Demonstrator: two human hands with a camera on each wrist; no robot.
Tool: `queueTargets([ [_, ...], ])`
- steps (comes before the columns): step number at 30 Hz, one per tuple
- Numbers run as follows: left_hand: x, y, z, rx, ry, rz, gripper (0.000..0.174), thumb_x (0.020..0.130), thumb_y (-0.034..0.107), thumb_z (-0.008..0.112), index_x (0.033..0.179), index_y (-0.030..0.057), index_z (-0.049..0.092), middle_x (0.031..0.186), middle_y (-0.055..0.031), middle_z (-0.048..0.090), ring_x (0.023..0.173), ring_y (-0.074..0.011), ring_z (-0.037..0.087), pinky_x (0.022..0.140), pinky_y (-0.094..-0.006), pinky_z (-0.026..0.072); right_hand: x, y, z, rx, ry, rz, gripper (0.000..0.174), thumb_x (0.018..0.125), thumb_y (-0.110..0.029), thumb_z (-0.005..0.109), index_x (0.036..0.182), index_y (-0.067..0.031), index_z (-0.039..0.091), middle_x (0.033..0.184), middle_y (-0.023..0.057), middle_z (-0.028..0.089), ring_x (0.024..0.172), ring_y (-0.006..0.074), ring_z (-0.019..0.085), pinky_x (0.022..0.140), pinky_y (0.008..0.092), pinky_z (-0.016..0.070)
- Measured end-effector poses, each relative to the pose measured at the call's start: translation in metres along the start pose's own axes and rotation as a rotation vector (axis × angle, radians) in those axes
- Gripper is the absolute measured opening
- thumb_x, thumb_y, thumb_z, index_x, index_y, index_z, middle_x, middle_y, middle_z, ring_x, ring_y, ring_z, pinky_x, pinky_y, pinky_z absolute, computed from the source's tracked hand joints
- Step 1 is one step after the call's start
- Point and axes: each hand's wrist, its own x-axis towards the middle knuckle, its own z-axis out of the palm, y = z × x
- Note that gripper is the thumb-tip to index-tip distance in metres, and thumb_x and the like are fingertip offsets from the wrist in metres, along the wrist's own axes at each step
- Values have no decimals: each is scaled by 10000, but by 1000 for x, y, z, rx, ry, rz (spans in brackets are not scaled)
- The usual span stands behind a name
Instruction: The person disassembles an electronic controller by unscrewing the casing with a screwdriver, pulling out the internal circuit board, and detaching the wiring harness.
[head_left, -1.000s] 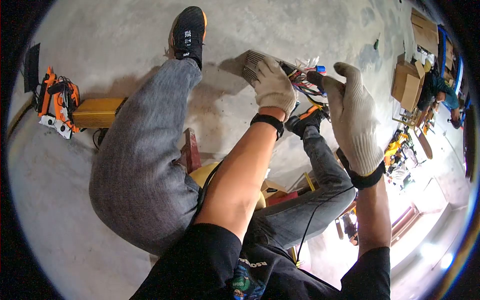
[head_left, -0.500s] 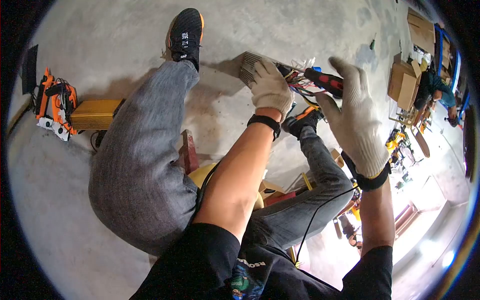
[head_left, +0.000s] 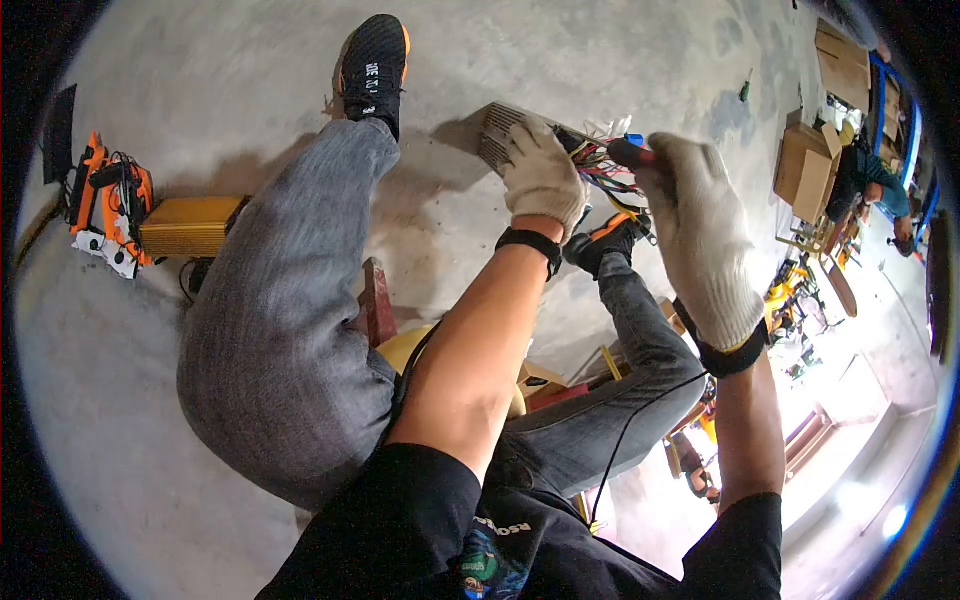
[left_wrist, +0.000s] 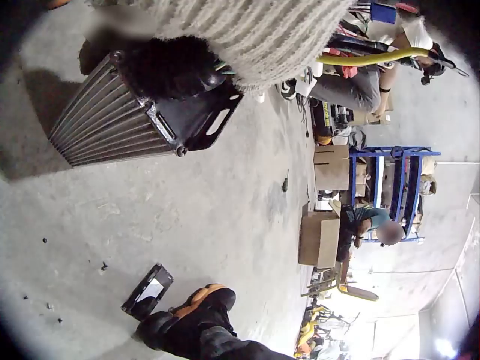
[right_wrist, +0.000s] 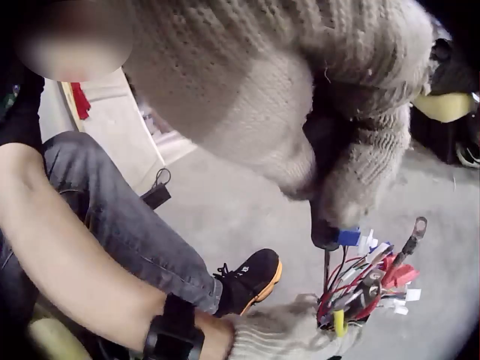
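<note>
In the head view my gloved left hand (head_left: 545, 180) grips a finned metal box (head_left: 494, 136), fingers laid over its top. The left wrist view shows the box's grey ribs and its black end plate (left_wrist: 214, 120) with corner screws and a slot. A bundle of coloured wires (right_wrist: 371, 281) with white, red and blue connectors comes out of the box's other end. My gloved right hand (head_left: 705, 235) holds a screwdriver (right_wrist: 325, 229) by its dark handle. Its thin shaft points down beside the wires; the tip is hidden.
An orange machine (head_left: 110, 205) and a yellow finned box (head_left: 195, 226) stand on the floor at the left. A small green-handled tool (head_left: 745, 87) lies farther off. Cardboard boxes (head_left: 805, 170) and another person (head_left: 885, 190) are at the right. My outstretched legs flank the work.
The right hand's fingers spread, baring the screwdriver's red and black handle, then closed round it again. The left hand stayed on the box.
</note>
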Motion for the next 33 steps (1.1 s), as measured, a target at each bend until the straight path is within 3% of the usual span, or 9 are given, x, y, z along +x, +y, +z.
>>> queueTargets([
  [4,0,1,-3,-1,-27,18,823,868,284,707,1494,-85,321,1375,-240,489,1208,-393,593,971,-521,506,-2,0,-6,65,-13,104,270,1002,-164,651,1243,-45,625,1153,223,647,979,451,680,858,488,557],
  [8,-1,2,-8,12,-44,3,848,851,293,728,1491,-79,316,1354,-227,495,1200,-392,600,965,-509,510,-5,7,-6,-176,-35,-250,353,934,-51,718,1264,-14,597,1248,216,615,1087,391,679,866,435,563],
  [10,1,3,-8,2,-56,-14,852,851,292,729,1494,-80,311,1353,-226,493,1210,-392,594,967,-511,508,-4,4,-2,-123,-77,-169,376,934,-57,716,1287,-27,589,1226,211,622,1100,378,684,867,442,562],
  [12,1,2,-7,-8,-67,-26,856,852,291,730,1496,-80,307,1352,-226,490,1219,-392,587,969,-513,507,-1,-5,-3,120,-123,328,372,938,-87,678,1297,-78,584,1189,228,614,1095,424,661,865,467,561],
  [18,-1,1,-4,30,-16,2,850,861,290,718,1498,-87,299,1343,-229,490,1213,-396,582,980,-516,501,-10,-5,-5,-93,-52,-133,351,960,-123,666,1302,-86,598,1214,209,601,1068,406,673,876,470,566],
  [21,2,2,-8,-29,-68,-16,853,859,297,717,1494,-93,304,1335,-234,495,1209,-402,583,985,-517,496,-2,-3,-1,-48,-99,-11,366,947,-134,695,1299,-88,605,1215,208,608,1072,408,671,881,474,562],
  [23,2,0,-5,-51,-96,-14,899,841,243,749,1502,-63,222,1384,-261,442,1242,-456,545,1000,-540,508,9,-8,-12,224,-273,540,394,939,-154,720,1313,-98,610,1211,213,618,1083,413,670,879,475,559],
  [30,1,-2,0,-41,-49,-4,911,832,249,769,1499,-56,230,1380,-248,445,1249,-456,539,1002,-531,510,-7,4,-5,-86,-80,-150,355,954,-99,686,1305,-84,631,1202,217,630,1078,407,676,857,468,567],
  [33,1,1,-8,-39,-56,-9,860,840,284,732,1490,-86,309,1352,-254,487,1222,-416,575,1002,-541,482,-1,-4,-4,71,-126,146,347,972,-107,652,1317,-82,617,1202,219,626,1081,416,672,853,459,569],
])
